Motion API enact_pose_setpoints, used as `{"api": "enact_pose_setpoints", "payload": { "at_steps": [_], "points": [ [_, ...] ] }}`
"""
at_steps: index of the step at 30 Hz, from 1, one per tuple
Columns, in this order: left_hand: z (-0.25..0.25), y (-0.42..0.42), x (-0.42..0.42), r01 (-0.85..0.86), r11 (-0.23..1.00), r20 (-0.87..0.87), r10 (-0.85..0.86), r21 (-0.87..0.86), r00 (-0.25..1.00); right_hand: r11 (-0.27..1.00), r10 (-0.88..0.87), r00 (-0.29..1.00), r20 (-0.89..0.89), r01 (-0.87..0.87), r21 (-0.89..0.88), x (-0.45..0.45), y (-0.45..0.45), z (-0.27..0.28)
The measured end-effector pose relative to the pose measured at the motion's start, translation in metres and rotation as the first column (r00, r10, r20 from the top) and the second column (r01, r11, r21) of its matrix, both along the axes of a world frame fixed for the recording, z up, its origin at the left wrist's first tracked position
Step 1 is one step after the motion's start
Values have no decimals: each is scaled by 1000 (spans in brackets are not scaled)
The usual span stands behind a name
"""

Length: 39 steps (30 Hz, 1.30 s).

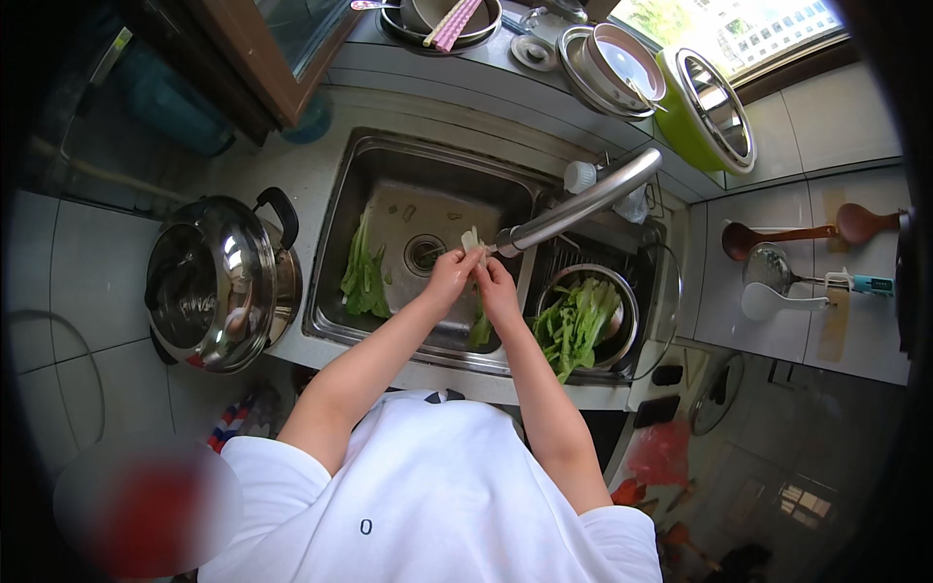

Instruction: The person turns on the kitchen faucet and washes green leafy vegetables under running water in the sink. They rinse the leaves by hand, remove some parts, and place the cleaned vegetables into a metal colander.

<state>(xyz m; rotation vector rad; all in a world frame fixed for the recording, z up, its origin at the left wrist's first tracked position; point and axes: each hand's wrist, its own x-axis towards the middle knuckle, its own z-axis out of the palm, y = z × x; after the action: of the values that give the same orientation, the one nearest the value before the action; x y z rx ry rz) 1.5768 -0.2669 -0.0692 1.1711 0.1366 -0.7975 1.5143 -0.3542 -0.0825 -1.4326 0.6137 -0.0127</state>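
Observation:
Over the right part of a stainless-steel sink basin (452, 197), my left hand (453, 275) and my right hand (497, 290) meet around a leafy green vegetable (472, 239). Its pale stem end points up between my fingers, just under the faucet spout (510, 242). A green leaf end hangs below, partly hidden by my right hand. More leafy greens (364, 273) lie along the basin's left side, left of the drain (424, 253). To the right, a metal bowl (633, 321) holds a heap of leafy greens (579, 321), some drooping over its front rim.
A large lidded steel pot (219, 284) stands left of the sink. Stacked bowls (619, 69) and a green-rimmed container (700, 109) line the back ledge. Ladles (773, 240) hang on the right wall. An open window frame (291, 65) juts in at upper left.

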Motion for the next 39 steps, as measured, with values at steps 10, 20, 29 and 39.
{"api": "enact_pose_setpoints", "payload": {
  "at_steps": [10, 20, 29, 39],
  "points": [
    [8, -26, 21, -43, 998, 59, 40, 46, 997, 997, -68, 998, 8, 68, 40, -4, 3, 20],
    [13, 2, 23, 86, 994, 97, -79, -62, 992, 926, -145, 989, 27, 125, 357, 25, -2, 47],
    [-9, 28, 20, 329, 922, 358, -383, 203, 852, 809, -276, 941, 199, 115, 577, 48, -6, 50],
    [23, -25, 22, 301, 953, 490, -277, 31, 827, 805, -452, 846, 284, 248, 539, 31, -47, 72]
  ]
}}
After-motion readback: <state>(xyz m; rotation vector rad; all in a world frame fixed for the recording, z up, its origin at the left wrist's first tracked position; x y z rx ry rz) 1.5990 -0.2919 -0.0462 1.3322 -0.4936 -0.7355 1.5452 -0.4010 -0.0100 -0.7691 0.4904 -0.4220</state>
